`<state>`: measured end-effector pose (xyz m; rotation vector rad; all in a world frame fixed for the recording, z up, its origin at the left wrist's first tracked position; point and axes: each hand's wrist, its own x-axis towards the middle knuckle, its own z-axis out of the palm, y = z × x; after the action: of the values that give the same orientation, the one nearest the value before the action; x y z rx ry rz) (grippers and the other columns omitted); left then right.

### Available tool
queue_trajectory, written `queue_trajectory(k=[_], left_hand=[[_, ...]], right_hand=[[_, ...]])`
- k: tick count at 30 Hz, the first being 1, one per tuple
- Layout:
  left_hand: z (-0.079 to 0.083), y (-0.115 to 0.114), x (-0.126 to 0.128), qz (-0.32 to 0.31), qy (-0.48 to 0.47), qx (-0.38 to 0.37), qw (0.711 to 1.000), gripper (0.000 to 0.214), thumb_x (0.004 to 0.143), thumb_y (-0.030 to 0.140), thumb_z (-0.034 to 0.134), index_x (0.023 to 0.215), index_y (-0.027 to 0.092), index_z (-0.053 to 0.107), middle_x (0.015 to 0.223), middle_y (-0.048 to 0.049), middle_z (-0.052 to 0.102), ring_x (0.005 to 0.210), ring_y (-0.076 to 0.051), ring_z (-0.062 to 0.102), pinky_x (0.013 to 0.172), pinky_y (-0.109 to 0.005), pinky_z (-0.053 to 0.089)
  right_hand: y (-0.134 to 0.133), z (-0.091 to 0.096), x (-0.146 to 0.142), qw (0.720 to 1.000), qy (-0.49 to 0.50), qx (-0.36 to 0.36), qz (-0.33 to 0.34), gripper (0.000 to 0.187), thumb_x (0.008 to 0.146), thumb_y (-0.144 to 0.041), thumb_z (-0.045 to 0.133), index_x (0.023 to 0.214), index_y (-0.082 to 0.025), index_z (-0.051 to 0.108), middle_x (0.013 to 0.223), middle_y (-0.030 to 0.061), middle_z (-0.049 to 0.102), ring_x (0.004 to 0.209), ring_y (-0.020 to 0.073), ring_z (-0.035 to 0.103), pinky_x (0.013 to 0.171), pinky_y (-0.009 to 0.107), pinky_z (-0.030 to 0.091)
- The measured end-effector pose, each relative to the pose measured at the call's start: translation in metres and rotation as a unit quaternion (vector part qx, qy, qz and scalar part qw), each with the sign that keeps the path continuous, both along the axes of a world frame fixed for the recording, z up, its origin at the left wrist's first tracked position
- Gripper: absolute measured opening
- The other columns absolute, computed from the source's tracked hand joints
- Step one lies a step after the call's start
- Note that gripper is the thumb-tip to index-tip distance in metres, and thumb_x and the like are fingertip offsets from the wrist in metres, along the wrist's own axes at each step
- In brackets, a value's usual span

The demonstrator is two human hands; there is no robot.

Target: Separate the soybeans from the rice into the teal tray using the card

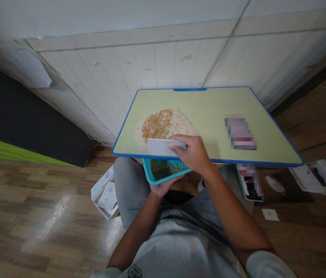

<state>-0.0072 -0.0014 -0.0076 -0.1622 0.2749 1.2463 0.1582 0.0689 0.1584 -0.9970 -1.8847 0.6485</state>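
My right hand (193,152) grips a flat white scraper (159,146) at its right end, near the front edge of the light green table (211,104). Just beyond the scraper lie yellow-brown beans (157,125), which look like soybeans, among pale rice-like grains (183,125). Below the table edge, my left hand (163,188) holds a teal plastic tray (148,173) from underneath; its fingers are mostly hidden by the tray. Inside the tray are more beans (161,169), some darker or greenish in the shade.
A blurred-out flat item (240,133) lies on the table's right side. Beyond the table stands a white panelled wall (139,65) with a cable (228,40). On the floor are an open white box (106,195) at left and a paper square (270,214) at right.
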Motion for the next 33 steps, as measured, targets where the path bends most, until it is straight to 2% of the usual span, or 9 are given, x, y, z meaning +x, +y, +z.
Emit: queue_trajectory(k=[11, 16, 25, 33], left_hand=[[0.001, -0.002, 0.005, 0.017, 0.020, -0.011, 1.000, 0.070, 0.110, 0.065, 0.031, 0.176, 0.041, 0.029, 0.187, -0.0058, 0.021, 0.172, -0.047, 0.011, 0.125, -0.092, 0.001], [0.005, -0.002, 0.006, 0.014, 0.028, -0.025, 0.999, 0.072, 0.110, 0.066, 0.030, 0.176, 0.038, 0.030, 0.187, -0.0068, 0.020, 0.172, -0.047, 0.011, 0.126, -0.092, 0.004], [0.014, -0.002, 0.007, 0.013, 0.031, -0.037, 0.999, 0.071, 0.110, 0.064, 0.027, 0.176, 0.039, 0.031, 0.187, -0.0055, 0.021, 0.173, -0.046, 0.010, 0.125, -0.092, -0.003], [0.009, -0.001, 0.006, 0.007, 0.031, -0.019, 0.999, 0.069, 0.111, 0.064, 0.027, 0.176, 0.042, 0.027, 0.187, -0.0049, 0.018, 0.171, -0.049, 0.012, 0.124, -0.094, 0.001]], right_hand=[[0.012, -0.005, -0.021, 1.000, -0.022, 0.000, 0.002, 0.025, 0.097, -0.021, 0.071, 0.116, -0.028, 0.087, 0.116, 0.0037, 0.089, 0.109, 0.0250, 0.084, 0.097, 0.037, 0.062], [0.016, -0.006, -0.027, 1.000, -0.023, -0.005, 0.009, 0.025, 0.097, -0.020, 0.073, 0.116, -0.028, 0.087, 0.120, 0.0028, 0.088, 0.113, 0.0245, 0.083, 0.099, 0.036, 0.062], [0.020, -0.003, -0.027, 0.999, -0.009, -0.015, 0.045, 0.025, 0.094, -0.016, 0.076, 0.114, -0.027, 0.087, 0.118, 0.0033, 0.088, 0.111, 0.0230, 0.083, 0.100, 0.034, 0.061], [0.020, 0.000, -0.024, 0.998, 0.016, -0.011, 0.065, 0.023, 0.093, -0.017, 0.077, 0.113, -0.025, 0.088, 0.116, 0.0033, 0.088, 0.111, 0.0225, 0.083, 0.102, 0.033, 0.061]])
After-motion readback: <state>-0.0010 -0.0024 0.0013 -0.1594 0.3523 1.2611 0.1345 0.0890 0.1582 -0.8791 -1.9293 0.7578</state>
